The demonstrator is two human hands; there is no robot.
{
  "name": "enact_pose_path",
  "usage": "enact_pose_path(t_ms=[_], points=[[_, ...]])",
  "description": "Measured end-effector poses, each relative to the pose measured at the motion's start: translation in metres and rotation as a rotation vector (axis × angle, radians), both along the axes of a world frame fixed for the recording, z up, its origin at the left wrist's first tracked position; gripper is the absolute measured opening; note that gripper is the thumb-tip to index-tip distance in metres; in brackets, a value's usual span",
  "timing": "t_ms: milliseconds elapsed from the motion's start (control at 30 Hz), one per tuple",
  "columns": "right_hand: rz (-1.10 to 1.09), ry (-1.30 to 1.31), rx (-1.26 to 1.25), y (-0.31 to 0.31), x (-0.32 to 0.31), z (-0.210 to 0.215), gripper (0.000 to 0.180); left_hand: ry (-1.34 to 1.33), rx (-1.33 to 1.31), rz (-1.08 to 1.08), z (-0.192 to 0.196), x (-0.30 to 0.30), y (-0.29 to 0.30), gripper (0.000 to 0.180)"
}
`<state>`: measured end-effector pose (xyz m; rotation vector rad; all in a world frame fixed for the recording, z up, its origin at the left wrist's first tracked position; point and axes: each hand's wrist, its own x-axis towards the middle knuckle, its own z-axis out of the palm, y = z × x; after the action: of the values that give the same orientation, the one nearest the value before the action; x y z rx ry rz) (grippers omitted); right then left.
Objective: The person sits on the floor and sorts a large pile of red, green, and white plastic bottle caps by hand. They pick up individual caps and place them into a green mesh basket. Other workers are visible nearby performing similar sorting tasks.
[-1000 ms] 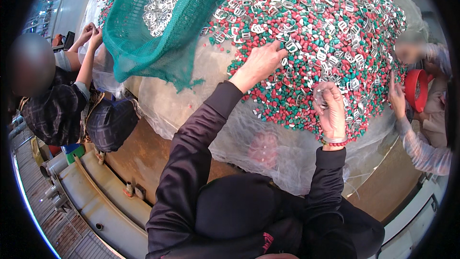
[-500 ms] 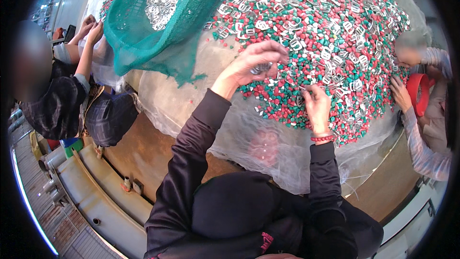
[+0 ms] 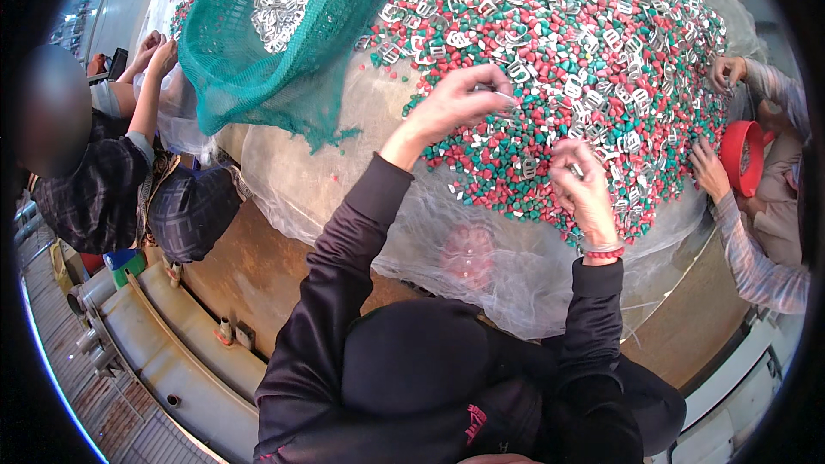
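My left hand [image 3: 457, 106] is over the near left part of a pile of red, green and white pebble-like pieces [image 3: 490, 155]. Its fingers are curled, and a bit of silvery metal, seemingly a buckle, shows at the fingertips. To its right, low over the pile's near edge, my right hand [image 3: 586, 189] has bent fingers drawn toward the thumb; whatever they hold cannot be made out. A red bead bracelet [image 3: 603, 253] circles that wrist. Flat silver slotted buckles [image 3: 593, 100] lie scattered among the pieces.
A green mesh-lined basket [image 3: 215, 77] at the far left holds silver buckles [image 3: 292, 0]. Pale sheeting [image 3: 292, 163] lies under the pile. One person [image 3: 94, 180] sits at left; another person's hand [image 3: 710, 170] rests at the right edge beside a red container [image 3: 744, 159].
My left hand has closed further, hiding the metal seen in its palm. My right hand has shifted slightly right and nearer, off the pieces. The right-hand person's upper hand has moved.
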<state>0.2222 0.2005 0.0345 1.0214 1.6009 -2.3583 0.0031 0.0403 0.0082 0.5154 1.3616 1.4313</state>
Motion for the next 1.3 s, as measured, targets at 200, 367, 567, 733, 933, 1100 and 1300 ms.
enact_pose_path(t_ms=[200,367,567,733,933,1100,1300], points=[[0.270,-0.109,1.016,-0.038,-0.007,-0.054,0.029,-0.499,0.332,0.089,0.023,-0.005,-0.014,0.030],[-0.178,-0.125,0.323,-0.015,-0.004,-0.046,0.027,0.377,0.168,-0.158,0.002,0.013,-0.011,0.010],[-0.316,0.003,-0.062,0.004,-0.003,-0.025,0.022,1.410,-0.262,-0.324,-0.043,0.036,-0.007,0.014],[-0.274,-0.051,0.073,-0.005,0.002,-0.024,0.017,1.225,-0.146,-0.043,-0.035,0.036,0.006,0.014],[-0.326,0.505,-0.601,-0.004,0.007,-0.012,0.016,-0.329,0.230,0.154,0.012,0.003,-0.004,0.020],[-0.199,0.482,-0.636,-0.003,0.006,-0.006,0.017,-0.559,0.154,0.187,0.013,0.010,0.001,0.022],[0.268,0.048,0.589,-0.027,-0.007,-0.042,0.020,0.168,-0.317,-0.005,-0.023,0.032,0.023,0.019]])
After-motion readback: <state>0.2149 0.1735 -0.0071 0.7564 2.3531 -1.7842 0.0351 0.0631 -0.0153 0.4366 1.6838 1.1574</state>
